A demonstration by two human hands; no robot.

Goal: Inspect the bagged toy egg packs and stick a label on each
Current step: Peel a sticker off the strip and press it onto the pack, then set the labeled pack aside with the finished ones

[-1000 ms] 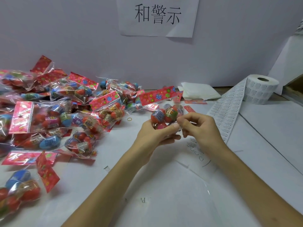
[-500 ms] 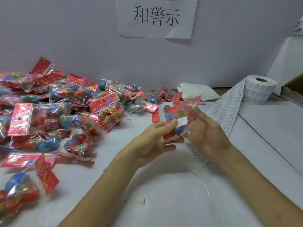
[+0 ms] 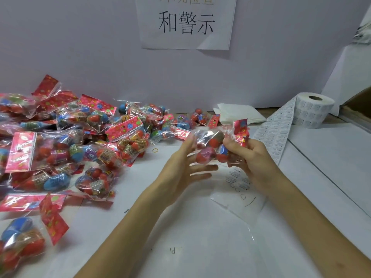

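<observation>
Rotated since earlier, egg pack (image 3: 212,142) gripped in right hand (image 3: 257,161); left hand (image 3: 178,171) released.

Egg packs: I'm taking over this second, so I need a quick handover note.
Right hand grips a pack.
Left hand is open beside that pack.
Pile lies to the left. The label roll stands far right, its strip trailing toward the hands.
Done: I cannot tell which packs are labelled. Blur hides the held one.
Left: check and label it, then the pile.
</observation>
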